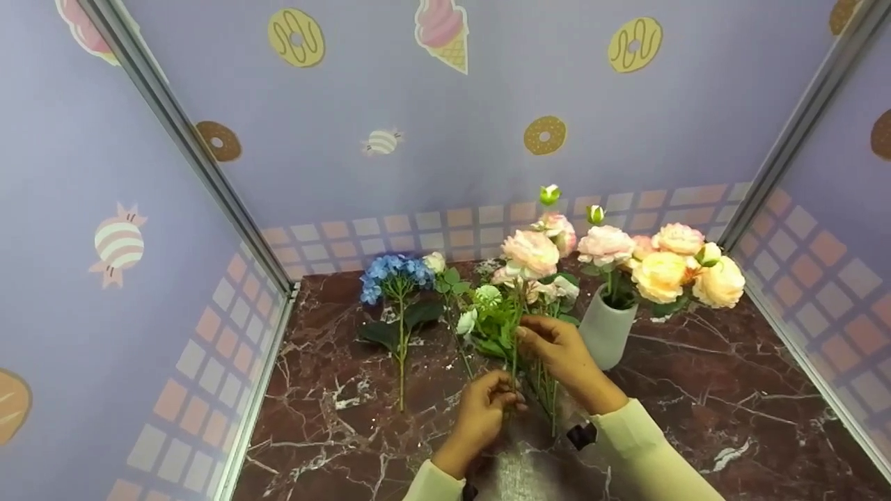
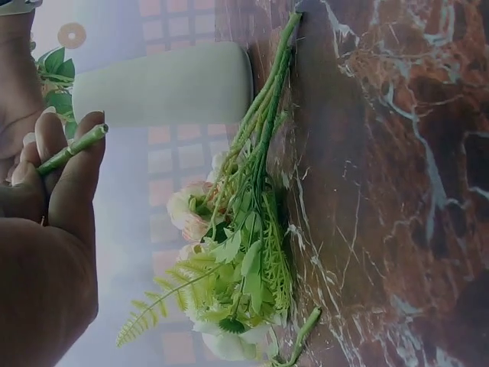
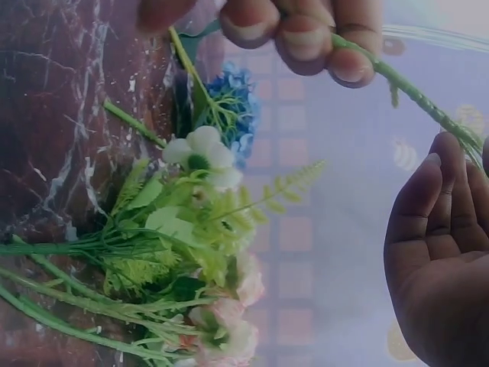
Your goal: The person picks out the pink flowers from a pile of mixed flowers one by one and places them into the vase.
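Note:
Both hands hold one pink peony stem upright over the marble table. My left hand [image 1: 484,410] pinches the green stem [image 2: 72,149] near its cut lower end, which sticks out past the fingertips. Higher up, my right hand [image 1: 567,355] pinches the same stem between thumb and fingers, where it splits into thinner branches in the right wrist view. Above the hands stand the pale pink blooms [image 1: 530,254] and a green bud [image 1: 549,195]. Behind the hands lies a bunch of greenery [image 1: 498,327] with white flowers and more pink blooms, stems toward me.
A white vase [image 1: 604,330] with pink blooms and yellow peonies [image 1: 658,276] stands right of the hands. On the left lie a blue hydrangea [image 1: 393,275] and a white rose [image 1: 435,262]. Patterned wall panels [image 1: 452,160] enclose the marble table [image 1: 334,445] at the back and sides.

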A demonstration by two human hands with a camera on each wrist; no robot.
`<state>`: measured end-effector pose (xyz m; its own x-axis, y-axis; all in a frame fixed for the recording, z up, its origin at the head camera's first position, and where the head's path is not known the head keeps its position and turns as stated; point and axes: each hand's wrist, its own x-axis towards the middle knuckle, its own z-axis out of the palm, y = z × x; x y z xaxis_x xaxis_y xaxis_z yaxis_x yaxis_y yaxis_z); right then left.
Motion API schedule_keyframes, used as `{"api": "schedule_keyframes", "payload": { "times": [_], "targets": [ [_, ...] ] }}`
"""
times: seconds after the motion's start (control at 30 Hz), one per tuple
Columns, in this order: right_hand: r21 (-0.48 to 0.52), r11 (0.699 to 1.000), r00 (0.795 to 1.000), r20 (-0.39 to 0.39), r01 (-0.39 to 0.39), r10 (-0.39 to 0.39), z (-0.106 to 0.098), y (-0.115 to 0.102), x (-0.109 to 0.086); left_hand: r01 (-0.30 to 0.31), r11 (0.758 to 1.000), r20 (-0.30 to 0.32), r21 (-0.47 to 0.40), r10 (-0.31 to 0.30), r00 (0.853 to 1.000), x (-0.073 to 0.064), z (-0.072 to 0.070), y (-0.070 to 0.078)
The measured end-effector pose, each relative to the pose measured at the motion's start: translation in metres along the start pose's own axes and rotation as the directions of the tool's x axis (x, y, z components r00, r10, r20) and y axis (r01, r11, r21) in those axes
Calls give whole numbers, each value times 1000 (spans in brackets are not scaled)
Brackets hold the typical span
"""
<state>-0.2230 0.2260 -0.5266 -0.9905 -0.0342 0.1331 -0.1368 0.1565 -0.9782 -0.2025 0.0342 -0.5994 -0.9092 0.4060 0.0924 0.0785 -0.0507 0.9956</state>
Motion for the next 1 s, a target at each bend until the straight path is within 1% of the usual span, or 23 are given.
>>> {"api": "schedule_keyframes", "payload": {
  "times": [0.1,0.27,0.37,0.47,0.67,0.87,0.9,0.93,1.0],
  "targets": [
    [10,1000,1000,-14,7,-7,0,-2,-2,7,1000,9,-27,-7,1000,-5,1,-1],
    [56,998,1000,-14,-25,26,2,-5,-8,74,993,29,-88,-72,997,-14,3,-5],
    [101,994,999,-17,-46,48,2,-8,-10,103,986,35,-132,-100,994,-15,4,-6],
    [130,991,999,-18,-36,39,0,-11,-8,104,984,32,-147,-100,994,-12,4,-4],
    [139,990,999,-34,7,-3,-3,-15,-7,97,988,28,-118,-94,995,-12,3,-1],
    [204,978,997,-68,42,-28,-4,-19,-10,75,995,39,-73,-72,997,-12,3,0],
    [204,978,997,-73,47,-33,-4,-20,-10,71,995,41,-68,-69,997,-13,3,-1],
    [193,979,996,-76,69,-55,-4,-20,-10,72,995,41,-64,-69,997,-13,3,-1],
    [174,982,995,-87,72,-58,-4,-20,-12,80,994,39,-74,-77,996,-16,3,-3]
  ]
}}
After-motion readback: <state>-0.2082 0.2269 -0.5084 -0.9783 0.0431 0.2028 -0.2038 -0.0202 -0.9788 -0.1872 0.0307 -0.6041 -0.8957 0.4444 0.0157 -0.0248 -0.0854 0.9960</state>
